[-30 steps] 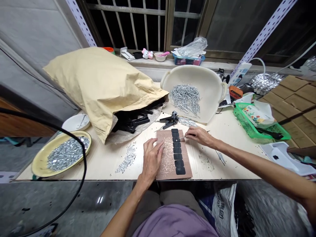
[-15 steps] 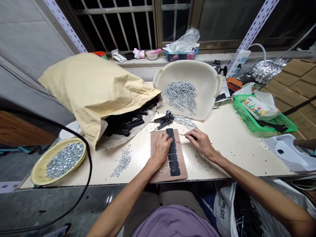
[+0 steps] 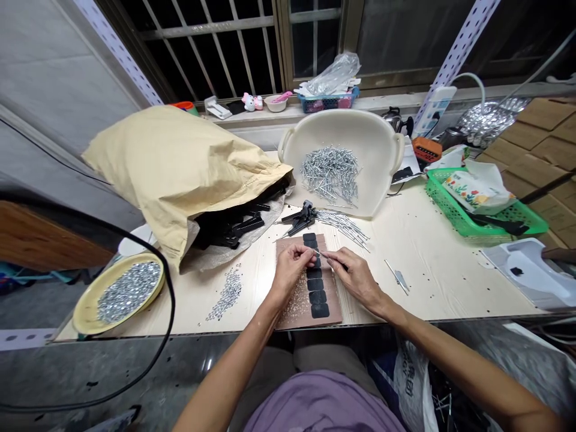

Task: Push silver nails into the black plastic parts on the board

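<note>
My left hand [image 3: 290,268] is over the brown board [image 3: 330,303], thumb and forefinger pinched on something too small to make out. My right hand [image 3: 355,276] comes in from the right, its fingers closed on a thin metal pin [image 3: 320,252] whose tip meets the left fingertips. Beneath both hands, a strip of black rounded squares [image 3: 317,297] runs down the board. Pale specks are scattered on the board beside my left wrist. Just beyond the board lie black plastic parts [image 3: 299,219] and a fan of loose metal pins [image 3: 344,225].
A white basin [image 3: 378,150] holds many pins. Left are a sack [image 3: 180,156] with black parts, a yellow bowl [image 3: 155,294] of shiny bits and a loose pile of small bits [image 3: 227,294]. Right are a thin rod [image 3: 390,268] and a green basket [image 3: 454,219].
My left hand has gone from resting on the black strip to a raised pinch. My right hand has moved left over the board, bringing the pin to the left fingertips.
</note>
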{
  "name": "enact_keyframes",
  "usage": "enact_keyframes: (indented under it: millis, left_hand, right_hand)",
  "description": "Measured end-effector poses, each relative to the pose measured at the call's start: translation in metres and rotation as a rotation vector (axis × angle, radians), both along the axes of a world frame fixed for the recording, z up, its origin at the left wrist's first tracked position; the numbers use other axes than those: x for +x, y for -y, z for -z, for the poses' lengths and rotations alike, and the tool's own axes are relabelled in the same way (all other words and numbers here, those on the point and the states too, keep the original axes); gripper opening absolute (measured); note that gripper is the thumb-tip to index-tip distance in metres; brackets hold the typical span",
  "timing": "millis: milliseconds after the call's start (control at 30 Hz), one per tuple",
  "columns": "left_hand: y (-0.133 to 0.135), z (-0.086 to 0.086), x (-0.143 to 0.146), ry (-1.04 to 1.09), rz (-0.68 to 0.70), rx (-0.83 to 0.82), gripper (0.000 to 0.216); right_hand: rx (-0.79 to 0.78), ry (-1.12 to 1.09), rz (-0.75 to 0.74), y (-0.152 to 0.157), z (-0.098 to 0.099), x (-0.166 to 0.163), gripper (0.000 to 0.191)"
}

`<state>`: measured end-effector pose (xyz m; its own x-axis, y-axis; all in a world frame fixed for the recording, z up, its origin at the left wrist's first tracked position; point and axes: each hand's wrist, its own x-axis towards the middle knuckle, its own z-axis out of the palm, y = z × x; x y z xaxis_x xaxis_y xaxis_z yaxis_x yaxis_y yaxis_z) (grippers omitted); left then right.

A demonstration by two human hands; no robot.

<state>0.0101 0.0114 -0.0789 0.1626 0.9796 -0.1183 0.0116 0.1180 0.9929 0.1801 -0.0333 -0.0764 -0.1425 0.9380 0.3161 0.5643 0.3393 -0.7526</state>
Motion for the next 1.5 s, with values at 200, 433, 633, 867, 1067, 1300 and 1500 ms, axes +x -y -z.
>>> enact_keyframes:
  millis: [200, 433, 633, 867, 1067, 1300, 1500]
  left_hand:
    - [0.013, -0.019, -0.009, 0.230, -0.061, -0.052, 0.024]
    - [0.019, -0.019, -0.024, 0.133, -0.101, 0.073, 0.020]
    - [0.026, -0.023, -0.029, 0.006, -0.196, 0.132, 0.018]
    - [0.028, -0.024, -0.032, 0.110, -0.219, 0.088, 0.020]
    - [0.024, -0.019, -0.034, 0.241, -0.187, -0.010, 0.026]
    - [0.024, -0.016, -0.039, 0.352, -0.122, -0.085, 0.028]
    - [0.021, -0.011, -0.041, 0.372, -0.108, -0.125, 0.032]
  right_hand:
    - [0.017, 0.011, -0.018, 0.002, -0.007, -0.014, 0.029]
    - [0.017, -0.033, -0.028, 0.007, -0.019, -0.029, 0.026]
    - [0.042, -0.014, -0.046, 0.007, -0.019, -0.038, 0.028]
    - [0.062, -0.013, -0.056, 0.006, -0.020, -0.043, 0.029]
    - [0.057, 0.003, -0.063, 0.003, -0.013, -0.046, 0.031]
    - [0.010, 0.077, -0.057, 0.003, -0.013, -0.048, 0.032]
    - [0.014, 0.118, -0.037, 0.004, -0.011, -0.050, 0.029]
